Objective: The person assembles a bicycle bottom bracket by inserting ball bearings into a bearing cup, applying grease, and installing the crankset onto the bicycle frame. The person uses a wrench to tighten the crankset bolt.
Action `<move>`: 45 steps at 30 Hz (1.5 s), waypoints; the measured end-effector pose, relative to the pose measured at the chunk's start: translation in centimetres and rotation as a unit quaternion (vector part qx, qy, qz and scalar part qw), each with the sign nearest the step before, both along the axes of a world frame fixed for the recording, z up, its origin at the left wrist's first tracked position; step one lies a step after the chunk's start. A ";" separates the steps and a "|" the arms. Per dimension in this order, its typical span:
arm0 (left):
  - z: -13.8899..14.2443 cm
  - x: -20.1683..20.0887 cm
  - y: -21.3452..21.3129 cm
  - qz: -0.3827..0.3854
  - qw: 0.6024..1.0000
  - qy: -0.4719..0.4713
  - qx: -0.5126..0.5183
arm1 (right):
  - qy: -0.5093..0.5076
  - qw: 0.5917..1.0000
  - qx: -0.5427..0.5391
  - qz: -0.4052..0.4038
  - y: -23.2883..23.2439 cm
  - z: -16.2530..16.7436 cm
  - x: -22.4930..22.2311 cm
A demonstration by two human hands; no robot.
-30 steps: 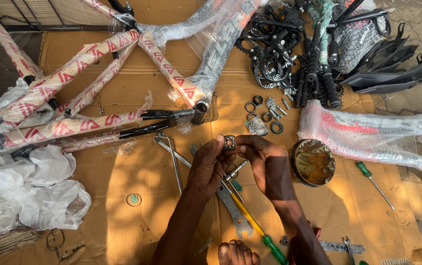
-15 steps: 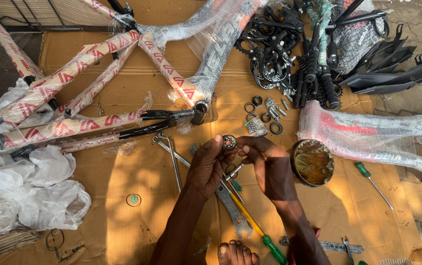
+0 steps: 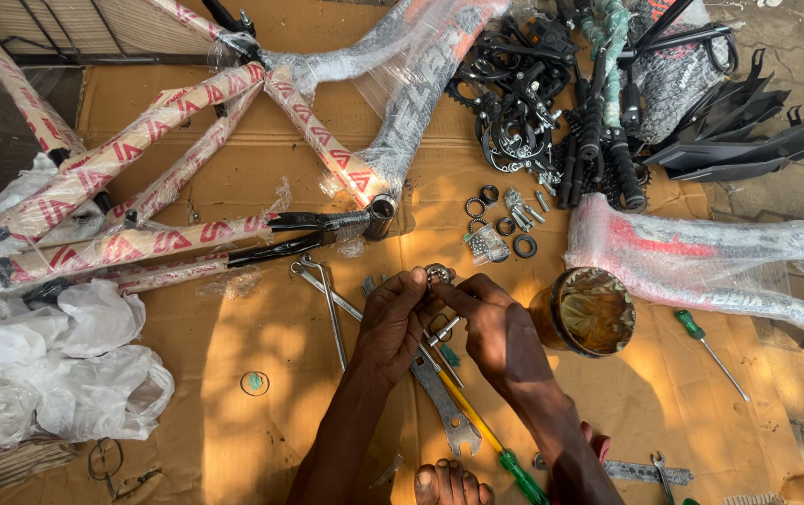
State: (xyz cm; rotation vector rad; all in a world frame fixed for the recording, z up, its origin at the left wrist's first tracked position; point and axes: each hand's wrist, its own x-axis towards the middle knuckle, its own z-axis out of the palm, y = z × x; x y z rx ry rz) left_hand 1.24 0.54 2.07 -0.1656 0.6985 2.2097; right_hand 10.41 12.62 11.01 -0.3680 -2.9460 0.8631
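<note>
Pinching a small round bearing ring (image 3: 437, 274) from both sides: closing the left hand (image 3: 392, 323) lightly on its near-left rim by thumb and forefinger, and closing the right hand (image 3: 495, 332) on the opposite rim, with the other fingers curled loosely and gripping nothing else. Holding the ring in the air above the middle of the cardboard sheet (image 3: 233, 374), just over the crossed wrenches (image 3: 327, 299) and the flat spanner (image 3: 444, 402), with the open grease tin (image 3: 587, 311) close by toward the right edge.

Possibly risking a slip here: gripping a small and probably greasy part by the fingertips alone, and perhaps losing it among the loose washers and bearings (image 3: 500, 229) lying beyond it toward the far edge, or under the wrapped bicycle frame (image 3: 187, 187). Also risking grit getting in, working so low over dusty cardboard.

Differing very little from the earlier frames: keeping the ring at the same spot over the cardboard, keeping both hands in the same pinch, and leaving the tin, the tools and the frame lying as before.
</note>
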 end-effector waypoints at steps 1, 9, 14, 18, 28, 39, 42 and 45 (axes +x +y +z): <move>0.1 -0.1 0.1 0.007 1.000 -0.013 0.007 | 0.068 0.995 -0.077 -0.013 0.2 -0.3 -0.1; 1.0 -0.1 -0.1 -0.043 0.998 0.006 0.054 | 0.037 0.919 -0.354 -0.169 -0.3 -1.2 -1.5; 0.1 -0.8 -0.7 -0.087 0.994 0.050 -0.039 | -0.040 0.967 -0.235 -0.089 1.0 -0.5 -2.2; -0.5 -1.2 -1.0 -0.065 0.995 -0.005 -0.071 | 0.002 0.963 -0.255 -0.091 1.8 -0.6 -1.9; -0.5 -0.7 -0.8 -0.048 0.997 -0.033 0.052 | 0.098 0.971 -0.216 -0.018 0.2 1.7 -1.4; -0.7 -0.1 -0.3 -0.057 0.996 -0.013 0.070 | 0.196 0.966 -0.162 -0.057 0.0 0.7 -0.8; -0.6 -0.2 -0.4 -0.059 0.996 -0.014 0.066 | 0.188 0.945 -0.258 -0.074 0.0 -0.1 -0.6; -0.6 -0.3 -0.5 -0.063 0.994 -0.013 0.089 | 0.084 0.965 -0.221 -0.115 -0.5 -0.6 -0.5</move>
